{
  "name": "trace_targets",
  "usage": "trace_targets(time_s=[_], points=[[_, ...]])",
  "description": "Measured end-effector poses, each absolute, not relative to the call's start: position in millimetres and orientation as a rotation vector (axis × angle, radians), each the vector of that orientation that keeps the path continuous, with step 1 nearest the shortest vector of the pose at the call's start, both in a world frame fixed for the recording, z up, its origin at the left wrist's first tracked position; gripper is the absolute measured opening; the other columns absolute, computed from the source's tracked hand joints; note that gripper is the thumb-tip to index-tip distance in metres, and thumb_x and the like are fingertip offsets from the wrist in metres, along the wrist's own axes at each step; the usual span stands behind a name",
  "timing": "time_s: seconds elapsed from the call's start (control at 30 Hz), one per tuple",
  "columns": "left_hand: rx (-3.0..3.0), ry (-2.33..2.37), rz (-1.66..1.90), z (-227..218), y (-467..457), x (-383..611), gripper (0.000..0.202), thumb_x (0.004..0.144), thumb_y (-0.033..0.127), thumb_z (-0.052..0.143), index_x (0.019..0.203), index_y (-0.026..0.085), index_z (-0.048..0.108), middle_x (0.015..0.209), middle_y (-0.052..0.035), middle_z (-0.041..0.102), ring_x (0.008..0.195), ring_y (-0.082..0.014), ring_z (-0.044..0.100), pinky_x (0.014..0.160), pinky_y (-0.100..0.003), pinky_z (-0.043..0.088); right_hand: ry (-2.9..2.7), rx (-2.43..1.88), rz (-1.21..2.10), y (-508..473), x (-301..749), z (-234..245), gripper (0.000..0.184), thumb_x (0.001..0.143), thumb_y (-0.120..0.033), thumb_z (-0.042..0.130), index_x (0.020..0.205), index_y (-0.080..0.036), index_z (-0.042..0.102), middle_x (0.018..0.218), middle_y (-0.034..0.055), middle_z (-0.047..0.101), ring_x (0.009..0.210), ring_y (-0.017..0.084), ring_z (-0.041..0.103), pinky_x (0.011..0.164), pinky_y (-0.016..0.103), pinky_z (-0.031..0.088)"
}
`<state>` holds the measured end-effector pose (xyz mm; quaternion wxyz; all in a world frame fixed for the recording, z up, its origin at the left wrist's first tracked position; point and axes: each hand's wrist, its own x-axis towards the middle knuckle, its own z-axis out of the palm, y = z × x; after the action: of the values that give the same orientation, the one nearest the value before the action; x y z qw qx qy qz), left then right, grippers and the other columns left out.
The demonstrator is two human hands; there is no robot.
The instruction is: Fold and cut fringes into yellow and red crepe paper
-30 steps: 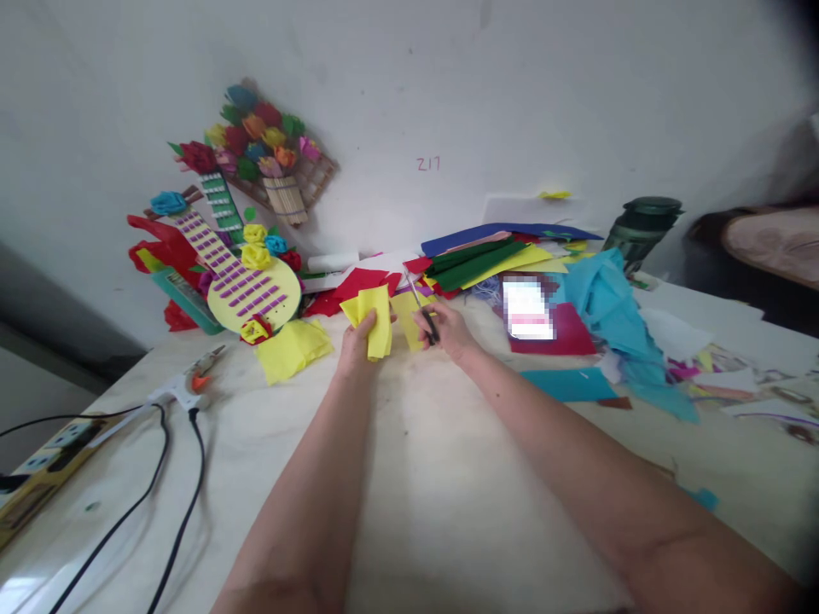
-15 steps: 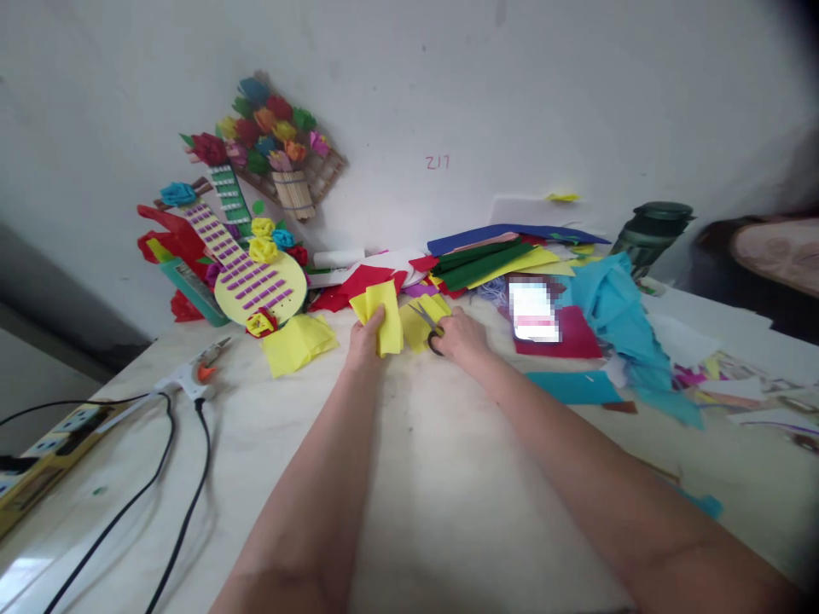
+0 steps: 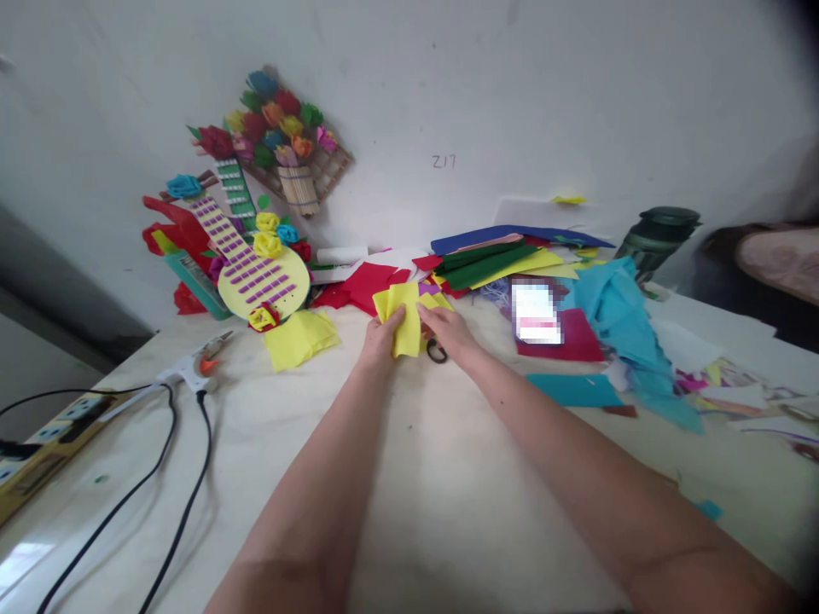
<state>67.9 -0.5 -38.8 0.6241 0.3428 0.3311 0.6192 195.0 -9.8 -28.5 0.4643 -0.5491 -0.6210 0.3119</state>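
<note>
My left hand [image 3: 382, 337] is closed on a folded piece of yellow crepe paper [image 3: 408, 328], with the thumb pressed on its front. At the paper's right edge, the fingertips of my right hand [image 3: 448, 328] pinch together against it. Scissors [image 3: 437, 350] rest under my right hand; one black handle loop shows and the blades are hidden. More yellow paper lies partly covered behind my right fingers. To the left, a stack of yellow crepe paper pieces [image 3: 300, 339] lies on the table.
A glue gun [image 3: 188, 371] with a black cord and a power strip [image 3: 57, 435] are at left. Guitar-shaped crafts [image 3: 264, 286] lean by the wall. Coloured sheets [image 3: 492, 263], a phone [image 3: 536, 314], blue crepe paper [image 3: 618, 307] and a dark bottle [image 3: 656, 239] stand or lie rightward.
My right hand has left the scissors on the table and moved left to the yellow paper's edge. My left hand has shifted slightly right with the paper.
</note>
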Motion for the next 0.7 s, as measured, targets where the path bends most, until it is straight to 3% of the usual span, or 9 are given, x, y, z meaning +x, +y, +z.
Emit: trace_targets(time_s=[0.2, 0.7], points=[[0.854, 0.798, 1.39, -44.2, 1.2, 70.9, 0.041, 0.055, 0.029, 0.073, 0.088, 0.01, 0.061, 0.085, -0.0121, 0.066, 0.076, -0.0238, 0.063, 0.072, -0.036, 0.051, -1.447, -1.367, 0.573, -2.0, 191.4, -41.6, 0.026, 0.069, -0.043, 0.049, 0.058, -0.019, 0.051, 0.051, -0.0027, 0.049, 0.052, 0.013, 0.046, 0.051, 0.024, 0.036], [0.976, 1.163, 1.593, -55.7, 18.3, 55.7, 0.04, 0.054, 0.043, 0.07, 0.078, 0.011, 0.064, 0.071, -0.0077, 0.065, 0.067, -0.0193, 0.061, 0.06, -0.027, 0.047, -1.493, -1.511, 0.18, -4.7, 199.5, -41.6, 0.03, 0.079, -0.042, 0.041, 0.071, -0.019, 0.057, 0.062, 0.0027, 0.058, 0.059, 0.015, 0.05, 0.06, 0.025, 0.039]])
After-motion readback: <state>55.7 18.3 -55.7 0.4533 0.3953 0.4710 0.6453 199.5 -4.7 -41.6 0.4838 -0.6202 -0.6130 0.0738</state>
